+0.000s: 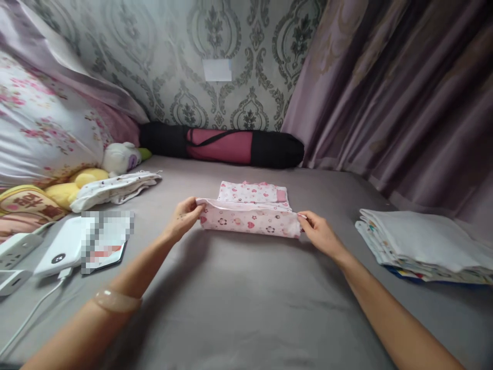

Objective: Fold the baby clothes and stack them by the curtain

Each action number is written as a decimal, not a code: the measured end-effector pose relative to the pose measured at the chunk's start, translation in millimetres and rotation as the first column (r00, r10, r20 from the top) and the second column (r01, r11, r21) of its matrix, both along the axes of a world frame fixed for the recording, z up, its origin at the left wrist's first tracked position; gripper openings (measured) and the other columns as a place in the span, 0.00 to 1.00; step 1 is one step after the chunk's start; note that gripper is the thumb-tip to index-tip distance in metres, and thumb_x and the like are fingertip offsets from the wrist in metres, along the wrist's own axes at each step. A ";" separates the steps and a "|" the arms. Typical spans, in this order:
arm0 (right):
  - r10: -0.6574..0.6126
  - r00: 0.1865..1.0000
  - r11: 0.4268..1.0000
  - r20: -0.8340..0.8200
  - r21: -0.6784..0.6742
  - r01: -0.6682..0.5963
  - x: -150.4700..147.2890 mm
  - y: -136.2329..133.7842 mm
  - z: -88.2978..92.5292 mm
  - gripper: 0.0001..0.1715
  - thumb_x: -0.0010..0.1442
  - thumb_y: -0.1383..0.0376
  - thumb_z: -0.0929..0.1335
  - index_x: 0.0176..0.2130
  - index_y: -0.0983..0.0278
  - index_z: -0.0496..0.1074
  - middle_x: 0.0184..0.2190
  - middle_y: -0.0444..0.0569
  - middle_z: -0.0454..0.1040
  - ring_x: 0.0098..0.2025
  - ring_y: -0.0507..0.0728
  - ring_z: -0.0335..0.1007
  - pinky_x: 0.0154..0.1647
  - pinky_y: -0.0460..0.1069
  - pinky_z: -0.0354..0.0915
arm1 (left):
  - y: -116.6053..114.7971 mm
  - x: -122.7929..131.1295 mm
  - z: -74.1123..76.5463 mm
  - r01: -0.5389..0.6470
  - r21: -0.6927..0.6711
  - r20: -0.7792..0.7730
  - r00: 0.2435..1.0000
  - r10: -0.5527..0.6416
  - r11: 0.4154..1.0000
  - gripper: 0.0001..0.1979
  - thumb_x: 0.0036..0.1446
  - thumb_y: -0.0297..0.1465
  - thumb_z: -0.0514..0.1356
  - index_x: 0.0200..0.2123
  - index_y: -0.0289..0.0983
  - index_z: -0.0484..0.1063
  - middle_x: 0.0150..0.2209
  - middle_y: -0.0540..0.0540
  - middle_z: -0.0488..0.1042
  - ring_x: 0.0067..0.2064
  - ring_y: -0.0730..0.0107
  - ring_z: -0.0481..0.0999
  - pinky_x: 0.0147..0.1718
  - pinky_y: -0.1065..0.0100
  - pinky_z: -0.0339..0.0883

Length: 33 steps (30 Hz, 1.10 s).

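A pink and white child's garment (246, 221), printed with hearts and flowers, lies partly folded on the grey bed sheet (254, 298). My left hand (185, 217) pinches the left corner of its near, lifted part. At the opposite corner, my right hand (318, 231) grips the same edge between thumb and fingers. The cloth is stretched between both hands in a long band. Behind this band, a folded section with a pink cuff (281, 196) rests flat. Which kind of garment it is I cannot tell for sure.
A stack of folded cloths (419, 244) lies at the right. On the left are a white power bank (65, 246), a phone (110, 246), a power strip (19, 249), a spotted white cloth (115, 189) and plush toys (119, 156). A black and maroon long bag (221, 145) lies along the wall.
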State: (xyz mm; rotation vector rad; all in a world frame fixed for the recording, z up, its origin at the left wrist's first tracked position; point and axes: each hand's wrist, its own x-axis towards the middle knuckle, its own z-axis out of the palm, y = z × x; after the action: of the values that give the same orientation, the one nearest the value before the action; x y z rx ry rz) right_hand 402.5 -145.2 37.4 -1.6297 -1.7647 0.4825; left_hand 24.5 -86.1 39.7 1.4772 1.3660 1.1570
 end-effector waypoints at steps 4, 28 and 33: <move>-0.119 0.991 0.993 -0.061 -0.005 0.119 -4.8 37.8 -7.6 0.21 0.60 0.56 0.61 0.40 0.67 0.74 0.29 0.49 0.77 0.30 0.55 0.70 0.30 0.47 0.62 | 31.5 15.6 -10.2 -0.078 0.006 0.025 0.997 0.077 0.997 0.13 0.49 0.41 0.57 0.29 0.35 0.68 0.24 0.52 0.67 0.25 0.74 0.66 0.23 0.73 0.60; -0.347 0.782 0.901 0.518 -0.047 0.431 -32.1 121.6 -12.4 0.25 0.70 0.55 0.50 0.54 0.61 0.64 0.36 0.56 0.78 0.40 0.63 0.76 0.36 0.51 0.62 | 108.4 62.7 -24.1 -0.312 0.108 -0.676 0.674 0.300 0.944 0.17 0.68 0.39 0.39 0.48 0.41 0.63 0.38 0.40 0.77 0.39 0.57 0.77 0.33 0.66 0.61; -0.372 0.757 0.886 0.537 -0.038 0.462 -32.1 136.1 -15.3 0.24 0.71 0.55 0.50 0.51 0.64 0.64 0.37 0.58 0.77 0.42 0.64 0.76 0.39 0.53 0.64 | 121.0 65.7 -27.8 -0.312 0.097 -0.703 0.651 0.287 0.945 0.18 0.68 0.39 0.38 0.49 0.40 0.62 0.39 0.39 0.78 0.40 0.55 0.77 0.33 0.65 0.61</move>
State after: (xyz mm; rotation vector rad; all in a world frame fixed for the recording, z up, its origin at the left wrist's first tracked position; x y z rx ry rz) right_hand 370.5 -9.1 22.1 -2.3733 -1.6557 -0.0379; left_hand 90.3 35.0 11.9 1.8153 2.2226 0.7383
